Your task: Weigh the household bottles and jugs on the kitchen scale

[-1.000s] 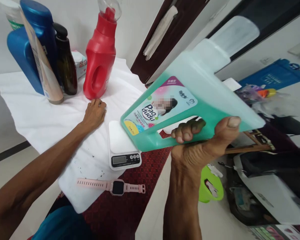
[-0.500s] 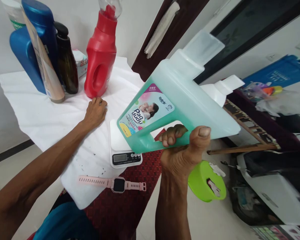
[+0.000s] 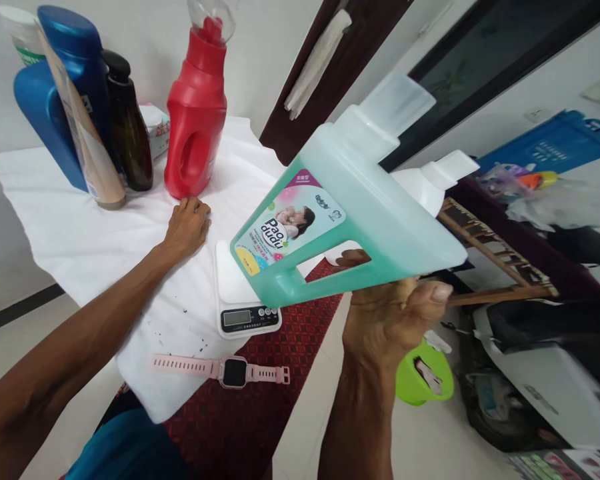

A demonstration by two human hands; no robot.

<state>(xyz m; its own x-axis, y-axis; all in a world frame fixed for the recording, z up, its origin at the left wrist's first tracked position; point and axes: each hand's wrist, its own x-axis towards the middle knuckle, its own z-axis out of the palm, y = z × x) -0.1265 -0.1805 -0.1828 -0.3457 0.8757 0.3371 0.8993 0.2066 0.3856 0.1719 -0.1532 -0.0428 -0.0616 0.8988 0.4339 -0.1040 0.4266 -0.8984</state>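
Note:
A green translucent detergent bottle [image 3: 310, 220] with a clear cap and a "Pao dudu" label stands on a white kitchen scale [image 3: 230, 287], covering much of its plate. My right hand [image 3: 385, 320] is at the outer side of the bottle's handle. Its thumb sticks out to the right; the fingers are partly hidden behind the bottle, some showing through the handle opening, not wrapped around it. My left hand [image 3: 187, 225] rests on the white cloth [image 3: 155, 267] with fingers lowered, close to the base of a red bottle [image 3: 197, 120].
A blue bottle [image 3: 87, 80], a beige tube [image 3: 85, 133], a dark pump bottle [image 3: 130, 127] and a tissue box [image 3: 157, 130] stand at the back left. A pink watch [image 3: 234, 371] lies near the front. Behind the green bottle is a white bottle [image 3: 425, 187]; a lime stool [image 3: 420, 387] stands on the floor.
My right hand has drawn its fingers out of the bottle's handle and shifted right. The green bottle stays on the scale. My left hand stays by the red bottle; the view has shifted slightly.

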